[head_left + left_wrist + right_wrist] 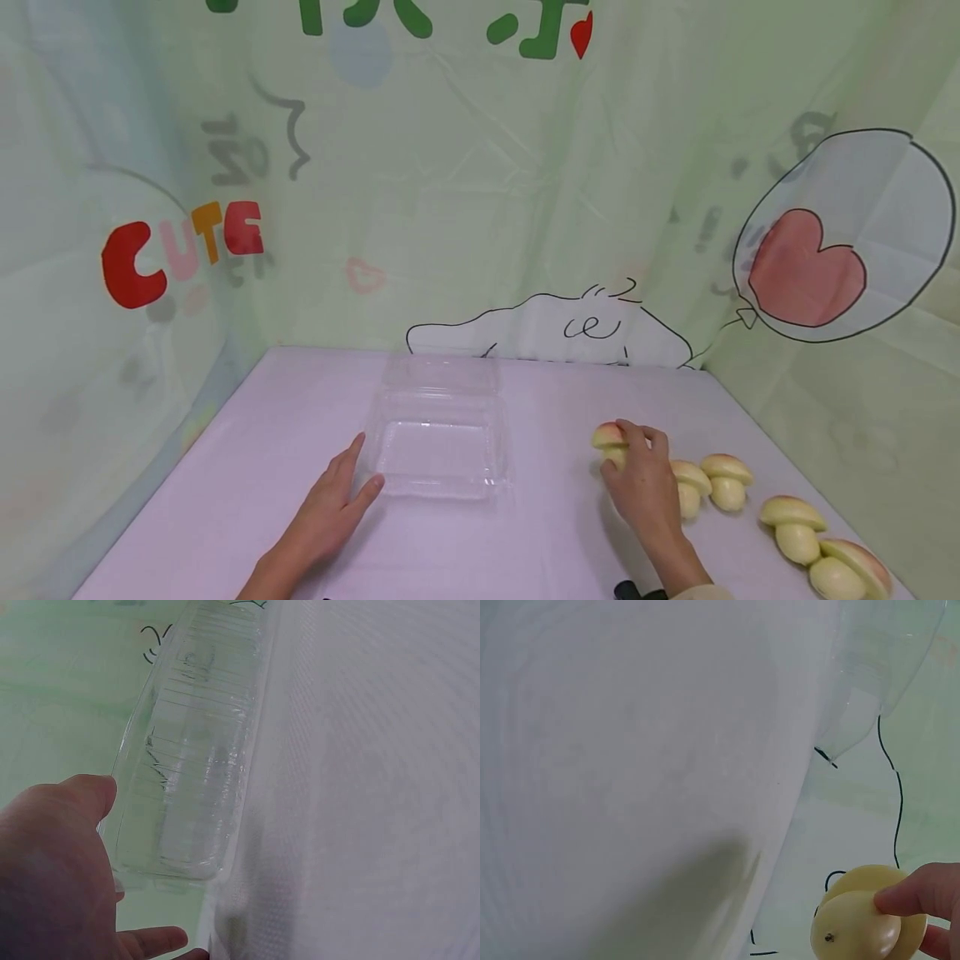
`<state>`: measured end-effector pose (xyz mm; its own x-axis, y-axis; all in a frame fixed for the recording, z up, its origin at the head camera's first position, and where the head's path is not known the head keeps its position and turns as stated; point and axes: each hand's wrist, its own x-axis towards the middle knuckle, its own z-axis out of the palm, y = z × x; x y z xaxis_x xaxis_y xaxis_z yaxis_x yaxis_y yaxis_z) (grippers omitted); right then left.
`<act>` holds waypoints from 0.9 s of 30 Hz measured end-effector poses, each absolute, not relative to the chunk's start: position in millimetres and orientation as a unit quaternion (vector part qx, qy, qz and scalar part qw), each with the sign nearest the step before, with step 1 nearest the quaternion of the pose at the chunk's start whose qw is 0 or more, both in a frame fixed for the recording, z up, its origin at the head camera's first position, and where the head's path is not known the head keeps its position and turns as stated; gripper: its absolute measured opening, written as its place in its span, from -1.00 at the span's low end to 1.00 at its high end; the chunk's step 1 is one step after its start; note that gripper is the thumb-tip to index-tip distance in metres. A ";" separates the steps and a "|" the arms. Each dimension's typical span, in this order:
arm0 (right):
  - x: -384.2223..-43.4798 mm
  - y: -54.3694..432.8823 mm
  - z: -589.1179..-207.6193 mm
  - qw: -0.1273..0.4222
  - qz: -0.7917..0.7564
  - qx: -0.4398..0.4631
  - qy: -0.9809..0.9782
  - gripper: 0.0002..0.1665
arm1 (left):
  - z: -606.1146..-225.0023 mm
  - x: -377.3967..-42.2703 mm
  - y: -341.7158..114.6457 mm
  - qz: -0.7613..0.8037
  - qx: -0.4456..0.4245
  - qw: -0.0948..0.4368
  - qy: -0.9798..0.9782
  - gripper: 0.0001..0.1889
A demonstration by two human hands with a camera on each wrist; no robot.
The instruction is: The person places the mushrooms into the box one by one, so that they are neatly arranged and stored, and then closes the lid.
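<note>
One bare left hand (322,508) is sitting at lower left of the head view, fingers stretched out and grasping nothing, so that grip's basically relaxed. Its fingertips are hovering right around the left edge of a clear plastic hinged container (457,487), and I'm honestly not able to tell whether they're touching. The container is sitting open just left of centre in the lower half, tray facing up and lid part lying behind it, and it's looking wider side to side than deep.

Moving right, a stretch of pale lilac tabletop (551,500) is running between the container and the bare right hand (647,479), so there's sideways room there. That hand is pinching a pale yellow, mushroom-shaped piece with a red-tinged cap (609,435), right of centre. The big relation imo: the container is lying to picture-left of this pinch, roughly level with it, and the left hand is being the nearer one to it. The piece is pointing cap up, stem down, and it seems to be hanging off the surface.

Four similar mushroom-shaped pieces (727,482) are trailing off to lower right, the nearest one sitting just beside the right hand, the last pair sitting close to the table's right edge.
</note>
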<state>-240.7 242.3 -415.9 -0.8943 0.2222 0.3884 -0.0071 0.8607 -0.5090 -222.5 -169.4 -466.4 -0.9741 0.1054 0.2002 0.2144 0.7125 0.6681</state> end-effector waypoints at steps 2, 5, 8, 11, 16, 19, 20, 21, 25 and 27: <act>-240.5 240.4 -414.5 0.226 0.258 -0.058 -0.938 -0.30 | -466.1 -222.2 -169.4 -0.370 -0.088 0.075 -0.922 -0.17; -241.0 236.9 -412.6 0.226 0.258 -0.059 -0.938 -0.30 | -466.1 -222.6 -169.2 -0.371 -0.089 0.076 -0.921 -0.17; -241.3 232.9 -410.1 0.223 0.260 -0.058 -0.938 -0.29 | -466.0 -222.8 -169.3 -0.371 -0.087 0.077 -0.921 -0.17; -240.8 228.8 -407.2 0.222 0.263 -0.056 -0.937 -0.29 | -465.9 -222.7 -169.5 -0.371 -0.086 0.079 -0.921 -0.17; -239.0 222.3 -403.3 0.224 0.270 -0.050 -0.935 -0.30 | -467.4 -223.6 -169.6 -0.372 -0.087 0.078 -0.921 -0.17; -238.6 219.1 -402.4 0.221 0.275 -0.044 -0.935 -0.30 | -468.5 -224.2 -169.4 -0.373 -0.085 0.074 -0.921 -0.17; -238.5 218.2 -402.2 0.222 0.276 -0.044 -0.934 -0.30 | -468.8 -224.2 -169.3 -0.373 -0.085 0.074 -0.921 -0.17; -238.4 217.3 -401.9 0.223 0.275 -0.043 -0.934 -0.30 | -468.9 -224.2 -169.3 -0.373 -0.086 0.075 -0.921 -0.17; -238.3 213.9 -400.4 0.235 0.276 -0.039 -0.931 -0.29 | -468.1 -223.5 -168.5 -0.371 -0.088 0.080 -0.921 -0.18; -238.4 211.9 -399.6 0.243 0.276 -0.035 -0.929 -0.30 | -467.5 -223.3 -168.2 -0.372 -0.087 0.077 -0.921 -0.18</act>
